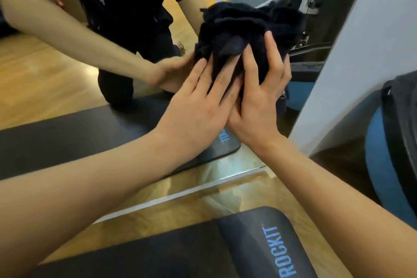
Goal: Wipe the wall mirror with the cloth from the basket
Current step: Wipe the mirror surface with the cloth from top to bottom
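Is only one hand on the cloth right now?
No, the left hand and right hand both press the black cloth against the mirror.

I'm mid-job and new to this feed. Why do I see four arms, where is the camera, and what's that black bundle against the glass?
There is one picture, from a camera worn on the person's head, looking forward and down. The two near arms are the person's own. The other arms are their reflection in the wall mirror, which reaches almost to the floor. The left hand and right hand both press a bunched black cloth against the glass, fingers fairly straight. On the wooden floor lies a black mat marked ROCKIT, which also shows in the mirror. At the right edge is a blue ball with something dark on it.
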Demonstrator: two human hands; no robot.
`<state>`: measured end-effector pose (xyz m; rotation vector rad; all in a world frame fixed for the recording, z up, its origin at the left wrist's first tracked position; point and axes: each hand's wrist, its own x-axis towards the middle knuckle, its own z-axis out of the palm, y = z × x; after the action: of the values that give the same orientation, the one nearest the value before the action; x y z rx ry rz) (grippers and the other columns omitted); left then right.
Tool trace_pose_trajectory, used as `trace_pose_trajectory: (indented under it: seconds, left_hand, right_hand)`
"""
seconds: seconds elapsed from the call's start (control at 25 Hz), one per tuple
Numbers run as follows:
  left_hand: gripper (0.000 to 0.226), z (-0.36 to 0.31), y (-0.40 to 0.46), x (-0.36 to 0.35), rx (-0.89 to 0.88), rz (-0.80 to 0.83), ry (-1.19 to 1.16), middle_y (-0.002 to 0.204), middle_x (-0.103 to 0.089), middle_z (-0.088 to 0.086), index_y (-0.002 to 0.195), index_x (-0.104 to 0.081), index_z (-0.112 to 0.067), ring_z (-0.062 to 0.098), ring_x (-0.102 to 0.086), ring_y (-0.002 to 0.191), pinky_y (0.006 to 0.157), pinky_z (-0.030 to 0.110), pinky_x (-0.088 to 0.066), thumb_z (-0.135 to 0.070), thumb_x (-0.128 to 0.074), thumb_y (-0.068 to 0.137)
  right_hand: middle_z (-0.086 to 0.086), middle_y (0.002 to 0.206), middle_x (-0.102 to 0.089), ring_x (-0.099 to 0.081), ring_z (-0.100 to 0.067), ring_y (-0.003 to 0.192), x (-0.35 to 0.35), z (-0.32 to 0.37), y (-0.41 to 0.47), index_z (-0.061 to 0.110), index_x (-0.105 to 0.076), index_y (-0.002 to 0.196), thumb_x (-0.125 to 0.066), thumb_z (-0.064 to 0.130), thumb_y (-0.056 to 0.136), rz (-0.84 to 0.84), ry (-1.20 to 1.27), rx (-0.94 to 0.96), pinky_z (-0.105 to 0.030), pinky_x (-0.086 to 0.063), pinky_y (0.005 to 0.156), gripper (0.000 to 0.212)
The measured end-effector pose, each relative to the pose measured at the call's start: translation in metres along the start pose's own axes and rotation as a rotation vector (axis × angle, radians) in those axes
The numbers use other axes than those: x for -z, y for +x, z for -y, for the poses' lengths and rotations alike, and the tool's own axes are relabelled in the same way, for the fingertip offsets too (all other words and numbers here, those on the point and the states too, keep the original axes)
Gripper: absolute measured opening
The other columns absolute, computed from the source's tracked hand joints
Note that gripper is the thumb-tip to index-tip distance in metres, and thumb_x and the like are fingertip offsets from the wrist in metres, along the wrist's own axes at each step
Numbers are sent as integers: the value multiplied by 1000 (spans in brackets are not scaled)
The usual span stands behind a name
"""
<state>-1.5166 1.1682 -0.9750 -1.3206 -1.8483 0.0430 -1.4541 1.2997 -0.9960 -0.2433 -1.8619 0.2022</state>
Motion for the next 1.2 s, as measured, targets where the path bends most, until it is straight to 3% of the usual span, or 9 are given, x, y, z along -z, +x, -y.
trace_pose_trajectory:
  seconds: [0.12,0.28,0.36,0.44,0.56,0.76,0.96,1.08,1.2]
  left_hand:
    - [47,-20,-45,-36,-51,-4,113,160,-33,29,153,-38,0,50,-44,141,120,53,-36,-16,-34,109]
    - [49,-60,-149,-89,-70,221,26,159,-38,25,152,-44,-5,48,-44,142,119,52,-38,-15,-35,105]
    - [57,-73,-195,-107,-102,443,4,166,-25,22,160,-30,-11,46,-27,151,125,51,-22,-18,-42,105]
    - [71,-81,-233,-122,-129,680,11,170,5,19,164,1,-12,45,6,156,127,51,-1,-19,-40,107]
    - [73,-96,-249,-126,-109,820,35,169,17,16,162,13,-9,45,20,154,125,50,8,-23,-34,108]
    - [90,-91,-233,-94,198,767,-209,170,12,13,163,5,-6,40,11,157,126,49,7,-39,-48,98]
    - [97,-39,-175,-28,290,571,-236,160,-39,21,151,-43,2,37,-49,141,123,47,-19,-45,-77,73]
    - [93,9,-127,24,382,438,-211,165,-19,29,153,-38,5,41,-41,146,124,50,-21,-38,-74,78]
    - [80,74,-79,79,456,257,-102,166,12,33,160,-14,6,44,-12,156,128,52,-3,-28,-53,99]
  right_hand:
    - [-17,159,-22,-28,-44,145,-21,-5,-59,6,-49,148,-70,17,93,18,-23,5,-62,-28,117,60]
    - [-14,157,-21,-37,-47,133,-46,-14,-185,16,-41,144,-69,16,86,252,-44,-27,-53,-30,117,65]
    - [-13,153,-23,-39,-44,122,-58,-16,-247,18,-41,139,-76,8,78,383,-40,-86,-56,-36,109,71]
    - [-12,149,-23,-35,-40,118,-72,-7,-289,19,-41,134,-79,1,71,472,-15,-209,-59,-45,102,76]
    - [-14,147,-25,-34,-39,114,-85,12,-313,16,-42,126,-78,3,73,508,-32,-334,-58,-55,87,65]
    - [-7,139,-30,-39,-41,120,-71,26,-267,22,-48,130,-66,5,84,540,33,-329,-56,-51,96,52]
    - [-3,136,-30,-42,-40,124,-47,67,-152,26,-48,135,-73,-5,85,451,215,-218,-56,-50,102,64]
    - [-7,139,-32,-46,-42,123,-31,104,-67,25,-48,142,-61,15,96,353,253,-62,-50,-46,107,49]
    - [-10,140,-38,-49,-44,121,-16,153,42,21,-62,140,-63,22,102,186,267,153,-49,-44,107,38]
